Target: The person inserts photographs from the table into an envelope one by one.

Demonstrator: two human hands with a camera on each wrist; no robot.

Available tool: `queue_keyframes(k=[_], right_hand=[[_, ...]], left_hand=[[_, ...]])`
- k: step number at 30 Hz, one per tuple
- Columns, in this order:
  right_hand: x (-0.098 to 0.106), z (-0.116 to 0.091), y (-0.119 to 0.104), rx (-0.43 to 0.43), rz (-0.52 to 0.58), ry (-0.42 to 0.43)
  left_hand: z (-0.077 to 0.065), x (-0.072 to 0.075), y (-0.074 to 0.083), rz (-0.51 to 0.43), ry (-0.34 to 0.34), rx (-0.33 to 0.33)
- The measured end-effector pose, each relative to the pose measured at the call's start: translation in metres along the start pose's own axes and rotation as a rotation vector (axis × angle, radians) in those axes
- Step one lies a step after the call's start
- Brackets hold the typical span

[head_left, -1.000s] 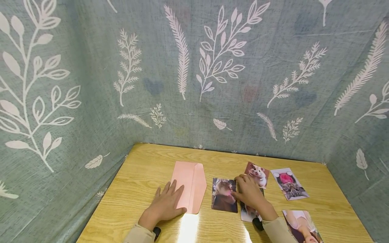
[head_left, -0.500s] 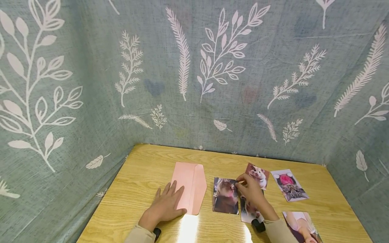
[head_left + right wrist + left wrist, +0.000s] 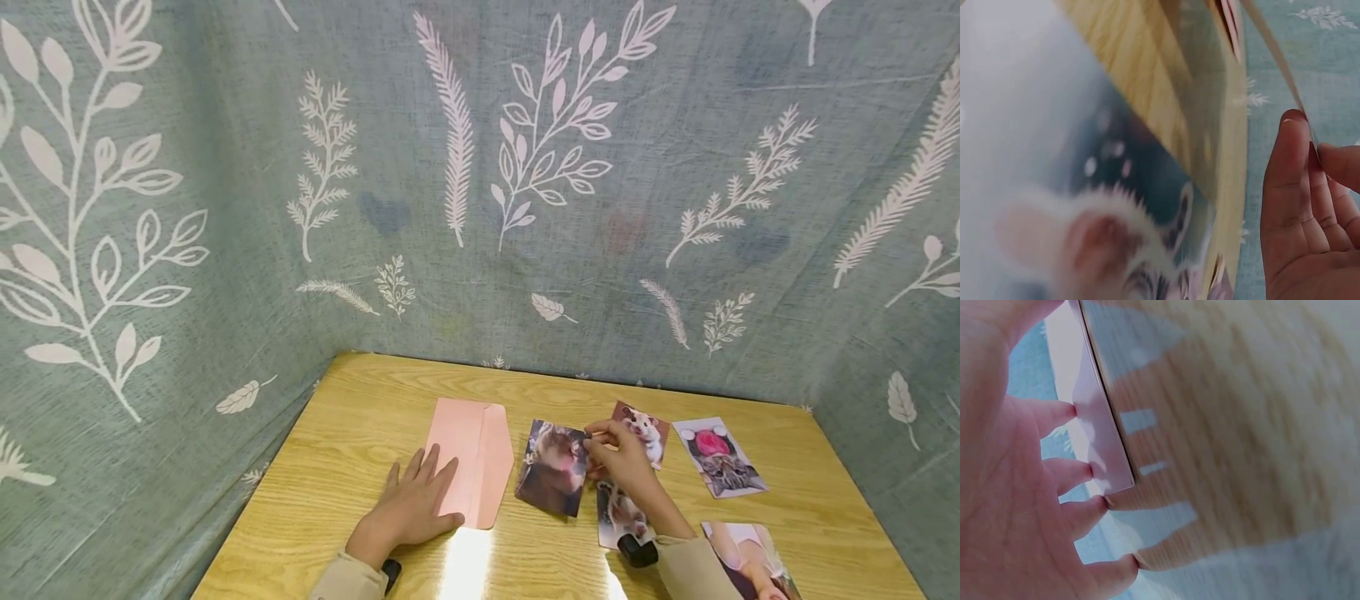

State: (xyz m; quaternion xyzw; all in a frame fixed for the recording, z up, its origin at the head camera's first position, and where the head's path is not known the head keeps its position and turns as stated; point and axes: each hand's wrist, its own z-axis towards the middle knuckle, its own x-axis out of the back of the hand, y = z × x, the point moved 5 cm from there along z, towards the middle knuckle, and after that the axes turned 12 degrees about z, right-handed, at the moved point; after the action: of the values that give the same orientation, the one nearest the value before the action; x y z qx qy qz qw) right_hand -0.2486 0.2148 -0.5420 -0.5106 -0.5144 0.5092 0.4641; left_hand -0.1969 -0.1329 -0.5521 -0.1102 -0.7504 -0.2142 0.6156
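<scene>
Though dark, a pink-patched photo (image 3: 552,471)

A pink envelope (image 3: 472,433) lay flat, partly under the left hand (image 3: 411,507); just beside it, a dark photo (image 3: 553,473) (pinched near one corner by the right hand (image 3: 626,462)) was tilted.

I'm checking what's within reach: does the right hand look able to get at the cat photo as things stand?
Probably yes: the cat photo lies uncovered on the table, close to the right hand. That hand pinches another photo, though, and would likely have to release it first.
</scene>
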Motion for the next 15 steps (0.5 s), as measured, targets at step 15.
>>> queue_keyframes(k=[15], right_hand=[[-0.019,0.016,-0.001,-0.063,0.09,0.007]], left_hand=[[0.0,0.002,0.0,0.004,0.011,-0.003]])
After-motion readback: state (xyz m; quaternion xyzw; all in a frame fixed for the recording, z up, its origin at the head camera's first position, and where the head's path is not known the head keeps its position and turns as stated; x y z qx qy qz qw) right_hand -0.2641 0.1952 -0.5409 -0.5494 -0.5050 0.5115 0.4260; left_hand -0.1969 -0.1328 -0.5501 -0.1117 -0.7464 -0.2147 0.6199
